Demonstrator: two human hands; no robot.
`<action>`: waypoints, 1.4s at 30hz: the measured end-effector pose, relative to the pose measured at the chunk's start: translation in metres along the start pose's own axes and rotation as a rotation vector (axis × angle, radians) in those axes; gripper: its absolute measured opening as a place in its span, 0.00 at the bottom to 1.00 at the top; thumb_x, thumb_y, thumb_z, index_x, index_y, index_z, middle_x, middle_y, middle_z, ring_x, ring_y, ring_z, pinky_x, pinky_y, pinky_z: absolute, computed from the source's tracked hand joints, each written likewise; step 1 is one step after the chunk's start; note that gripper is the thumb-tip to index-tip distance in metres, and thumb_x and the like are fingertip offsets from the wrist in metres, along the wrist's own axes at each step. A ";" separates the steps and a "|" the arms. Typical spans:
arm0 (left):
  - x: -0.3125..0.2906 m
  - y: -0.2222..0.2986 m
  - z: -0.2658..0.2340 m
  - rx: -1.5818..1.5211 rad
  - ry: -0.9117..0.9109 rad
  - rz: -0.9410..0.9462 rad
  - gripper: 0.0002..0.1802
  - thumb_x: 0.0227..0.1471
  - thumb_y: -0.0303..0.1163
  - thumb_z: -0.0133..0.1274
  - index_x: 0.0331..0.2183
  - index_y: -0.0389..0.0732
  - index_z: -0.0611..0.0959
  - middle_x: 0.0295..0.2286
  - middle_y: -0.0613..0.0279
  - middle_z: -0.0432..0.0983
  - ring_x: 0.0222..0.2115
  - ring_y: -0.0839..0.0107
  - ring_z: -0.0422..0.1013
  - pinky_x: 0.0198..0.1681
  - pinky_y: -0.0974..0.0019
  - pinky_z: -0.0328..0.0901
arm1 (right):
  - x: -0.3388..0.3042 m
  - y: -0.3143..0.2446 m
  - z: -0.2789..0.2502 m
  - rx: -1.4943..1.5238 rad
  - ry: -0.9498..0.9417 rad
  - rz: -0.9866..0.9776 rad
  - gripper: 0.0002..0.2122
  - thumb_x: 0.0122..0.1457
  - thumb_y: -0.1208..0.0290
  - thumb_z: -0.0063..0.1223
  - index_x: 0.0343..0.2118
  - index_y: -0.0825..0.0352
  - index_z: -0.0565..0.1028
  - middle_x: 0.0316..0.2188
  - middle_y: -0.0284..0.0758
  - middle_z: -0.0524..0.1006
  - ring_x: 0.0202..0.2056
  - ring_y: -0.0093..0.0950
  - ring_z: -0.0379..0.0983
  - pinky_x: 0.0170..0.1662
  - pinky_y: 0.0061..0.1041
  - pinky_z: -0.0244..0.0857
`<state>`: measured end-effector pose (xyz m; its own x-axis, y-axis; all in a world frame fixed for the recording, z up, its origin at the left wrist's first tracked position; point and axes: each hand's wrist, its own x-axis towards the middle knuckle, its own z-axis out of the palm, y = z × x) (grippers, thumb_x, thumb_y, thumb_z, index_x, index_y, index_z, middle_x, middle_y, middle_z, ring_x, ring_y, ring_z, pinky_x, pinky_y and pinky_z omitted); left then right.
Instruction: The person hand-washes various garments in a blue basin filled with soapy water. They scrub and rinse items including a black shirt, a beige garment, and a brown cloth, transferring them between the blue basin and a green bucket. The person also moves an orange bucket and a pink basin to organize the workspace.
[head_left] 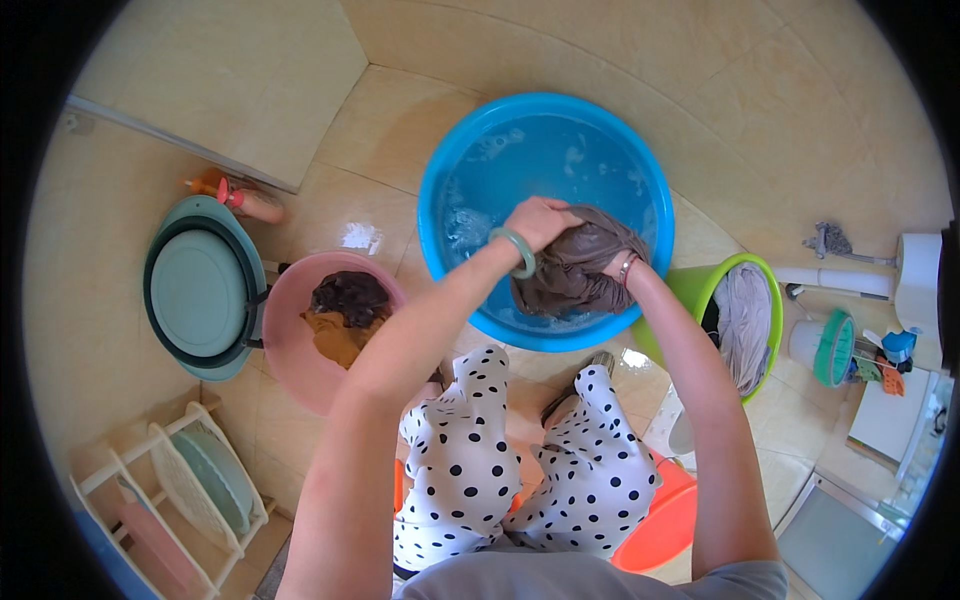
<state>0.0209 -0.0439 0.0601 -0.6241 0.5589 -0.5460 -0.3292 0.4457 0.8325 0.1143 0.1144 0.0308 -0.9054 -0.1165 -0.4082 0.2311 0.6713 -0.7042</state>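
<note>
A round blue basin (pixel 450 170) of soapy water stands on the tiled floor in front of my knees. My left hand (pixel 540 220), with a green bangle on its wrist, grips a wet grey-brown garment (pixel 575 275) from above. The right hand (pixel 615 262) is mostly hidden under the cloth, holding it from the right side. The garment hangs bunched over the near part of the basin, its lower end in the water.
A pink basin (pixel 290 350) with dark and tan cloth sits to the left. A green bucket (pixel 762 275) holding pale cloth stands at the right. Stacked teal basins (pixel 195 290), a white rack (pixel 150 480), an orange stool (pixel 660 520) and a mop (pixel 830 240) surround me.
</note>
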 end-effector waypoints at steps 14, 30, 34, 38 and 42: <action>0.010 0.003 -0.073 -0.380 -0.177 -0.044 0.22 0.49 0.39 0.57 0.42 0.34 0.79 0.39 0.56 0.77 0.38 0.67 0.74 0.43 0.67 0.69 | -0.114 -0.042 -0.107 1.043 0.249 0.093 0.16 0.59 0.65 0.50 0.47 0.68 0.72 0.44 0.31 0.75 0.45 0.22 0.70 0.51 0.25 0.62; 0.006 0.049 -0.116 -0.473 -0.009 0.051 0.24 0.44 0.37 0.63 0.43 0.42 0.76 0.37 0.61 0.75 0.37 0.70 0.71 0.42 0.68 0.67 | -0.083 0.001 -0.141 0.521 0.987 0.175 0.15 0.58 0.61 0.50 0.22 0.68 0.70 0.17 0.24 0.65 0.21 0.17 0.58 0.23 0.23 0.54; -0.002 0.088 -0.086 -0.390 -0.076 0.240 0.28 0.47 0.33 0.61 0.50 0.44 0.71 0.40 0.58 0.74 0.40 0.66 0.71 0.45 0.65 0.66 | -0.047 0.028 -0.113 0.110 0.762 0.179 0.12 0.54 0.64 0.54 0.24 0.71 0.73 0.25 0.36 0.74 0.28 0.27 0.72 0.34 0.26 0.67; 0.035 0.041 -0.120 0.360 0.248 0.537 0.17 0.48 0.32 0.58 0.43 0.48 0.78 0.35 0.54 0.76 0.38 0.58 0.72 0.45 0.60 0.66 | -0.023 -0.011 -0.054 -0.344 0.907 0.046 0.10 0.52 0.68 0.55 0.29 0.71 0.74 0.35 0.45 0.75 0.38 0.44 0.71 0.42 0.35 0.67; 0.018 0.006 -0.105 1.009 0.520 0.663 0.09 0.47 0.30 0.54 0.35 0.46 0.81 0.33 0.56 0.73 0.34 0.52 0.71 0.41 0.56 0.66 | -0.035 -0.017 0.010 -0.139 0.583 -0.112 0.10 0.52 0.69 0.56 0.36 0.66 0.73 0.37 0.42 0.73 0.39 0.42 0.71 0.39 0.36 0.67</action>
<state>-0.0663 -0.1046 0.0654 -0.7339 0.6407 0.2253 0.6732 0.6422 0.3666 0.1461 0.1001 0.0511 -0.9764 0.2015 0.0774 0.1097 0.7722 -0.6259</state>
